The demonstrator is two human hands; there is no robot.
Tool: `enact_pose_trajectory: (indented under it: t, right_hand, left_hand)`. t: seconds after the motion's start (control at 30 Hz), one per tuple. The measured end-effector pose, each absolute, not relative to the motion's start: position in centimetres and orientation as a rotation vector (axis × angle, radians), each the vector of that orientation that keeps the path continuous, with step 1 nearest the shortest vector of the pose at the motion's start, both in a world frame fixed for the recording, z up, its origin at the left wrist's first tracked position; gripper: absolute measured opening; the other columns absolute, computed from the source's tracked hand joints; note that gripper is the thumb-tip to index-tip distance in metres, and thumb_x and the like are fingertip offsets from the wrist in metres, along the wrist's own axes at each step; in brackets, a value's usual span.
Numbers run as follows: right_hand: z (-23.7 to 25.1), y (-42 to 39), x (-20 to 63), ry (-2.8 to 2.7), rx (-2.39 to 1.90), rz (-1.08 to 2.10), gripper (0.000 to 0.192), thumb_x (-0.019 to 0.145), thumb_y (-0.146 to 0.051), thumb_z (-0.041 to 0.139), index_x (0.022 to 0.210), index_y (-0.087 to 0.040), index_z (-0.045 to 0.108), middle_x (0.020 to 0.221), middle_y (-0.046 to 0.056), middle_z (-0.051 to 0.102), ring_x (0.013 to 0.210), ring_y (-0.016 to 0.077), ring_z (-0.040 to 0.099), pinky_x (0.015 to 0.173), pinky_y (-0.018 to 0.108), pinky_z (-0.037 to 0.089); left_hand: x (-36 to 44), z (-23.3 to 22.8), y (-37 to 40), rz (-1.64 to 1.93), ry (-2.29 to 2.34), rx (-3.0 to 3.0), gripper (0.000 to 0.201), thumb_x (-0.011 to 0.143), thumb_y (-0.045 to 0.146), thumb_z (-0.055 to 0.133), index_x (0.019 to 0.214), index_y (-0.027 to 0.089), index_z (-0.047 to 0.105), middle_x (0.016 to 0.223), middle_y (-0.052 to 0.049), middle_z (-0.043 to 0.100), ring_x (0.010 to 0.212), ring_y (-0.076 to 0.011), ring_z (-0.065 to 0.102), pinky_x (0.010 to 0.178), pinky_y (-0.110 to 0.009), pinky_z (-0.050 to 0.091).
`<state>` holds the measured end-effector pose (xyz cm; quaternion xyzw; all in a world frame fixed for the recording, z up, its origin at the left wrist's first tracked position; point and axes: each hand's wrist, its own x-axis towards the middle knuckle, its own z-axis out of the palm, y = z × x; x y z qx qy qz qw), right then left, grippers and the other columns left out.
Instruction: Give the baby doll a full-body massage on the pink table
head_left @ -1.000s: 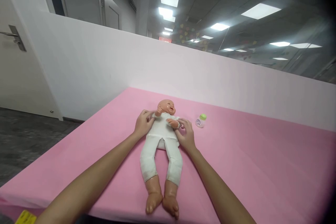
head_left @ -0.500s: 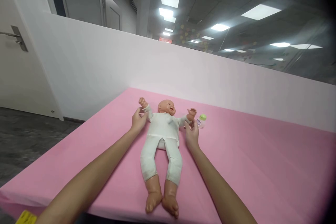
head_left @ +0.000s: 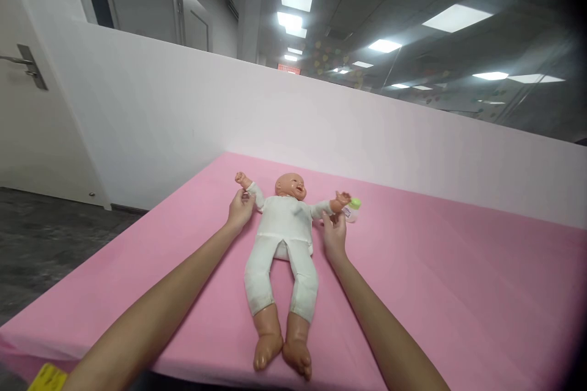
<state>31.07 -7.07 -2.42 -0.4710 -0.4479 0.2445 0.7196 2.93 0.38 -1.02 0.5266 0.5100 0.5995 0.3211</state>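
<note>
A baby doll (head_left: 285,219) in a white cloth suit lies on its back, head toward the wall and bare feet toward me. Its arms are spread out to both sides. My left hand (head_left: 240,209) pinches the sleeve of the doll's arm on the left, just below its small fist. On the other side, my right hand (head_left: 335,236) has its fingers around the opposite forearm from below; part of that grip is hidden. A small baby bottle (head_left: 353,211) with a green cap lies right behind the doll's open hand on the right.
The doll rests on a table with a pink cloth (head_left: 435,281). A white low wall (head_left: 367,128) borders its far edge. To the left are a door (head_left: 41,128) and a dark floor. Something yellow (head_left: 48,377) shows at the lower left corner.
Both doll arms have swung outward and lower, the left one to the left and the right one toward the bottle. My left hand has shifted slightly left with its arm.
</note>
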Motion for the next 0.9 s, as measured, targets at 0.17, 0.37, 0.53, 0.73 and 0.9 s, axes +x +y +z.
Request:
enact_pose_trajectory:
  t: [0.17,0.37,0.53,0.73,0.9]
  right_hand:
    - [-1.8,-8.5,29.9,-1.641,-1.019,0.144,0.032,0.089,-0.026,0.066,0.120,-0.026,0.069,0.127,0.010,0.065,0.121,0.0285,0.057,0.097,0.046,0.053]
    - [-1.5,-8.7,30.0,-1.751,-1.000,0.014,0.034,0.089,-0.019,0.064,0.121,-0.028,0.072,0.124,0.010,0.065,0.122,0.0296,0.056,0.105,0.051,0.050]
    - [-1.6,-8.7,30.1,-1.678,-1.044,0.101,0.032,0.089,-0.024,0.065,0.121,-0.025,0.070,0.128,0.011,0.065,0.122,0.0295,0.056,0.096,0.047,0.053]
    - [-1.9,-7.7,30.5,-1.358,-1.109,0.348,0.037,0.087,-0.039,0.069,0.120,-0.022,0.067,0.124,0.009,0.069,0.113,0.0265,0.062,0.081,0.036,0.053]
    - [-2.1,-6.6,31.7,-0.941,-1.026,0.662,0.046,0.078,-0.044,0.077,0.116,-0.022,0.065,0.109,0.004,0.071,0.098,0.0213,0.067,0.073,0.029,0.056]
  left_hand:
    - [4.5,-1.2,-1.1,1.482,1.303,1.925,0.038,0.093,0.031,0.057,0.129,0.022,0.063,0.111,-0.007,0.060,0.081,-0.0175,0.061,0.075,-0.032,0.052]
    - [5.1,-0.5,-2.7,1.319,1.324,2.214,0.042,0.094,0.023,0.055,0.134,0.031,0.065,0.116,-0.005,0.055,0.089,-0.0182,0.062,0.080,-0.034,0.052]
    - [4.7,-0.2,-2.5,1.391,1.322,2.111,0.036,0.093,0.025,0.057,0.128,0.027,0.065,0.111,-0.005,0.058,0.085,-0.0179,0.061,0.076,-0.032,0.051]
    - [3.4,0.0,-1.2,1.585,1.380,1.845,0.027,0.085,0.032,0.065,0.110,0.020,0.067,0.099,-0.006,0.066,0.076,-0.0188,0.060,0.070,-0.031,0.047]
    - [2.1,0.4,-0.9,1.595,1.295,1.257,0.018,0.076,0.031,0.076,0.086,0.020,0.065,0.079,-0.003,0.069,0.066,-0.0184,0.063,0.059,-0.026,0.046]
